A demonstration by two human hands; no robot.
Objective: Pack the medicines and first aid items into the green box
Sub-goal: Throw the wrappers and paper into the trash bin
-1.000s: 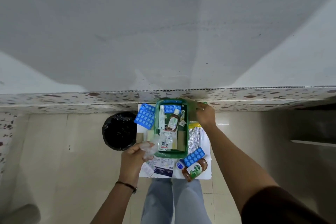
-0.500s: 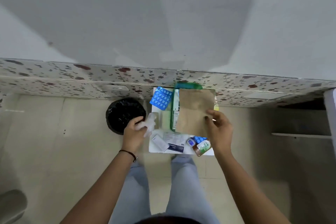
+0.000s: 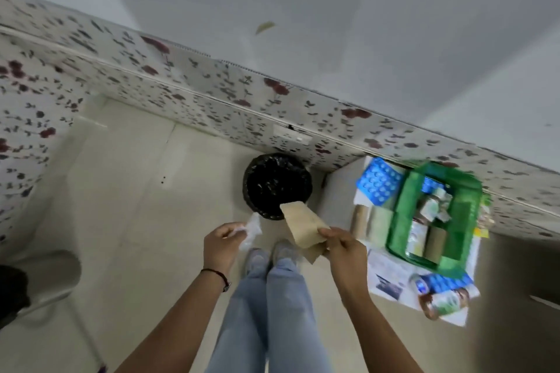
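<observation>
Right hand (image 3: 345, 248) pinches a brown paper bag (image 3: 303, 225), left hand (image 3: 222, 244) clutches crumpled clear plastic (image 3: 251, 228), both above the floor. Beyond them, black-lined bin (image 3: 277, 185). Green box (image 3: 436, 215) sits on the small white table (image 3: 339, 191) at right, partly filled; blue blister packs (image 3: 378, 180) beside it.

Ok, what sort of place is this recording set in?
Probably a room in a home, not a clinic or workshop. A bin lined with a black bag stands on the pale tiled floor, a band of floral-patterned covering runs along the wall's base, and the green box sits on a small white table.
</observation>
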